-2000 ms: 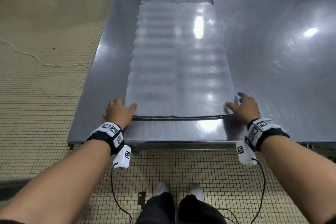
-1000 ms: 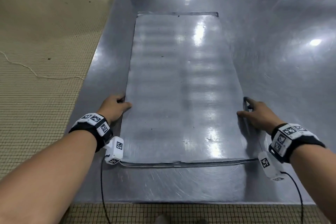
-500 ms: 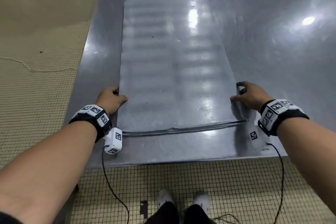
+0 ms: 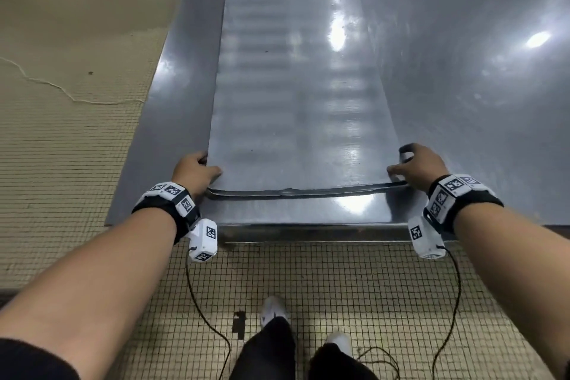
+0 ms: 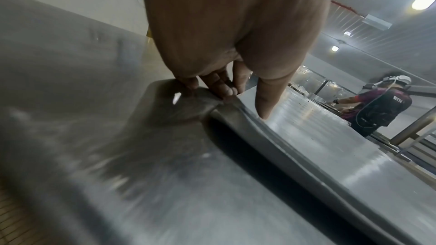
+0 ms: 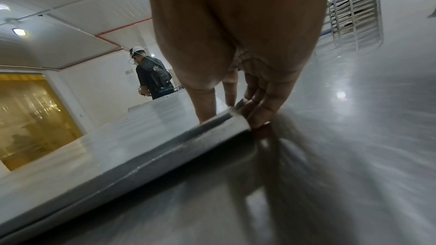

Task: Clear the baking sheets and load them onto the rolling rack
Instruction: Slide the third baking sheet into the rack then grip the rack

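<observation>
A large flat metal baking sheet [image 4: 296, 86] lies lengthwise on the steel table [image 4: 462, 102], its near rim close to the table's front edge. My left hand [image 4: 207, 165] grips the sheet's near left corner, thumb on top and fingers curled at the rim. In the left wrist view the fingers [image 5: 219, 88] hook the edge of the sheet [image 5: 330, 146]. My right hand [image 4: 400, 163] grips the near right corner the same way. The right wrist view has the fingers [image 6: 257, 111] wrapped round the sheet [image 6: 118, 146] rim. A rolling rack [image 6: 354, 16] with several trays stands far off to the right.
A tiled floor [image 4: 339, 287] lies below the table's front edge, with my feet on it. A white cord [image 4: 46, 83] trails over the floor at left. A person [image 5: 377, 107] works at the table's far end, another person [image 6: 153, 75] beyond it. A yellow strip curtain [image 6: 35, 115] hangs at left.
Both hands have slid the sheet toward me, so its near rim is closer to the table's front edge. The hands now sit at the near corners instead of along the sides.
</observation>
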`<state>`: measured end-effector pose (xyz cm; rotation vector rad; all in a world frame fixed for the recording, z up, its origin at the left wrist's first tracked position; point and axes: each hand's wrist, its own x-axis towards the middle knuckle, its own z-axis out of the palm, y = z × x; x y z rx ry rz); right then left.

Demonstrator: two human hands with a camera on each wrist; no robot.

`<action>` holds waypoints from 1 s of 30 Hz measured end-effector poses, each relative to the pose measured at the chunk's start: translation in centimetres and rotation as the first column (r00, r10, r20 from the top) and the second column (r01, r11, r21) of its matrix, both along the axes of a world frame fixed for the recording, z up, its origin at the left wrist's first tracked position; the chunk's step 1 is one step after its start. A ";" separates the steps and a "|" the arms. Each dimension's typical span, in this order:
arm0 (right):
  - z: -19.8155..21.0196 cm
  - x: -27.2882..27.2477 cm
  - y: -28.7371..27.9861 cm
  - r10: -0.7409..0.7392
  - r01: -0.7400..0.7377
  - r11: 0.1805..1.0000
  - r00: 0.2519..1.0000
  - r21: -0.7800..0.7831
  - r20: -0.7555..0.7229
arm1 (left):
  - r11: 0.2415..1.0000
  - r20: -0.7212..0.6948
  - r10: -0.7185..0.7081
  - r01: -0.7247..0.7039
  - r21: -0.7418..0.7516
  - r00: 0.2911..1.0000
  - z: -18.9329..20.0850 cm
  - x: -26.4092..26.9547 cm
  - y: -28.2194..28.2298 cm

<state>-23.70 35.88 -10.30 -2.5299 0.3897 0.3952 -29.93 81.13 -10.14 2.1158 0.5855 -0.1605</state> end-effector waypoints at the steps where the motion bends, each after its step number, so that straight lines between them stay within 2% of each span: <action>1: 0.0 -0.6 -0.4 0.001 -0.001 1.000 1.000 0.004 -0.003 | 1.000 -0.003 -0.007 0.007 0.007 1.000 0.0 -0.7 -0.4; 12: 0.5 -8.8 -3.9 0.034 -0.033 0.999 0.999 0.029 -0.025 | 0.993 -0.066 -0.033 0.040 0.112 0.997 -0.6 -9.2 -2.8; 17: 0.4 -12.7 -5.3 0.030 -0.025 0.994 0.999 0.102 -0.045 | 0.996 -0.065 -0.019 0.025 0.088 0.998 -1.3 -13.2 -3.9; 23: -0.4 -17.1 -7.3 -0.009 0.026 0.963 0.998 0.269 -0.063 | 0.995 -0.064 0.043 -0.048 -0.082 0.997 -0.6 -18.2 -6.2; 26: -1.0 -19.0 -8.0 -0.051 0.065 0.919 0.998 0.388 -0.047 | 0.979 -0.061 0.088 -0.098 -0.180 0.994 -1.4 -19.9 -6.2; 30: -1.7 -20.9 -8.5 -0.035 0.071 0.880 0.996 0.470 -0.085 | 0.949 -0.085 0.139 -0.157 -0.275 0.987 -1.9 -21.5 -6.2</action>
